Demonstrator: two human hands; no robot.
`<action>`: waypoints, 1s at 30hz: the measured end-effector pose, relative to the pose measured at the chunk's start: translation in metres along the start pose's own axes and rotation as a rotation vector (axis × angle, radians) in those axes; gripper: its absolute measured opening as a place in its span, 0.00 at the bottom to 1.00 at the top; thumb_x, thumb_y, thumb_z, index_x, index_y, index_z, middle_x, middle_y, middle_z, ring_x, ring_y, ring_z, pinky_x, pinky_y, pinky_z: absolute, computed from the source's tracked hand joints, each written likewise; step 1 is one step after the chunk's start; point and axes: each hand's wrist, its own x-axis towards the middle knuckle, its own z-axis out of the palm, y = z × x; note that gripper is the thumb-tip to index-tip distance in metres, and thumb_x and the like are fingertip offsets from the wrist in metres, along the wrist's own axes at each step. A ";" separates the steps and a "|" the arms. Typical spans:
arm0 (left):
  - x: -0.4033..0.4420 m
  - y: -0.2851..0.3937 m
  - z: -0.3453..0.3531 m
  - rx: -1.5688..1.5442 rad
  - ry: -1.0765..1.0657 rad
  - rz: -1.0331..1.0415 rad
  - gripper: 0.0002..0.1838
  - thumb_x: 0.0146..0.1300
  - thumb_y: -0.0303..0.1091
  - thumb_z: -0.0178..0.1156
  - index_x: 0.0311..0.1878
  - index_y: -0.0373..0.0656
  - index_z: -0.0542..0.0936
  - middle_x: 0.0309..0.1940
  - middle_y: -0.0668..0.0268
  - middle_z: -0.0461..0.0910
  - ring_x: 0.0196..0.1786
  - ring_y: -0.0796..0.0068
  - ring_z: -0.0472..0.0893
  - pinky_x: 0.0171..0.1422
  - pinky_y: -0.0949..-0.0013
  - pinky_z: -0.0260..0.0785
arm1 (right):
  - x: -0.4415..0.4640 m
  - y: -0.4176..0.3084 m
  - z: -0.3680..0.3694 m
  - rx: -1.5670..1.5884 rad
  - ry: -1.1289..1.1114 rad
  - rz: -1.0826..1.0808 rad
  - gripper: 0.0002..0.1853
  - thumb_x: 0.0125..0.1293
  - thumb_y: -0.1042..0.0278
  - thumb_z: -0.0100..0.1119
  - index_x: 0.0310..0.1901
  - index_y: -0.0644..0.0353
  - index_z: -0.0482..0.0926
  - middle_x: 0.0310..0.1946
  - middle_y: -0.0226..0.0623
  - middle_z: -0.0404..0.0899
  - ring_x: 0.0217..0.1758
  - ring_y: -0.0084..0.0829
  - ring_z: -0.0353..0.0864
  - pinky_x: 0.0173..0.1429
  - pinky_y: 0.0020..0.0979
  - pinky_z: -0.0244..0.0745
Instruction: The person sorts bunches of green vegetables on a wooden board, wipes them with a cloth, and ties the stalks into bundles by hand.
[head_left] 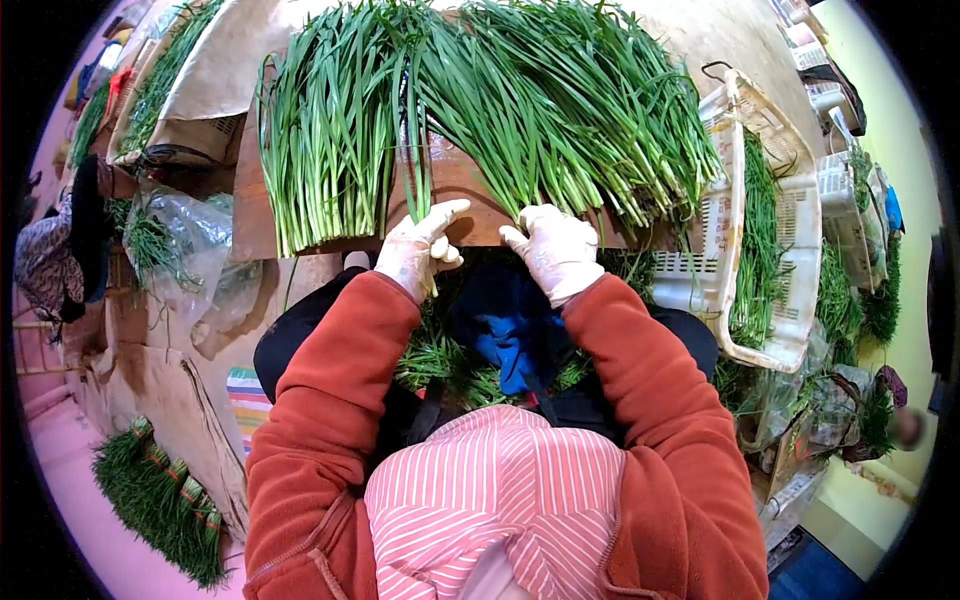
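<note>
Both my hands wear thin whitish gloves and are at the front edge of a brown wooden board (455, 185). My left hand (415, 250) is closed around a few garlic chive stalks, its index finger pointing right; a pale stalk end shows below it. My right hand (556, 252) has its thumb and fingertips pinched at the pale stalk ends of the large right-hand pile of garlic chives (560, 110). To the left lies another pile of garlic chives (330, 140), white ends toward me. A dark strip lies between the two piles.
White plastic crates (735, 290) holding chives stand at the right. Clear plastic bags (185, 245) of greens hang at the left. Tied chive bundles (160, 480) lie on the floor at lower left. Loose greens (440, 360) and blue cloth (510, 340) are below the board.
</note>
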 end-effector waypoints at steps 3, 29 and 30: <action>0.003 0.002 0.007 0.031 0.032 -0.021 0.14 0.63 0.41 0.57 0.50 0.48 0.79 0.15 0.78 0.62 0.20 0.83 0.66 0.30 0.75 0.67 | 0.006 -0.002 0.004 -0.031 -0.010 0.035 0.18 0.56 0.47 0.59 0.32 0.55 0.78 0.31 0.41 0.79 0.34 0.44 0.80 0.39 0.43 0.73; 0.021 -0.001 0.016 0.214 -0.005 0.073 0.16 0.66 0.41 0.50 0.51 0.43 0.77 0.21 0.70 0.68 0.22 0.77 0.72 0.28 0.71 0.69 | 0.038 -0.004 0.017 0.222 0.182 -0.175 0.16 0.54 0.62 0.62 0.47 0.46 0.80 0.31 0.35 0.75 0.34 0.39 0.78 0.38 0.37 0.73; 0.022 0.000 0.015 0.188 0.054 0.071 0.16 0.66 0.43 0.50 0.49 0.43 0.77 0.21 0.70 0.69 0.22 0.76 0.72 0.27 0.71 0.69 | 0.037 -0.004 0.015 0.319 0.233 -0.231 0.13 0.54 0.63 0.62 0.43 0.47 0.81 0.31 0.35 0.74 0.34 0.39 0.77 0.39 0.37 0.73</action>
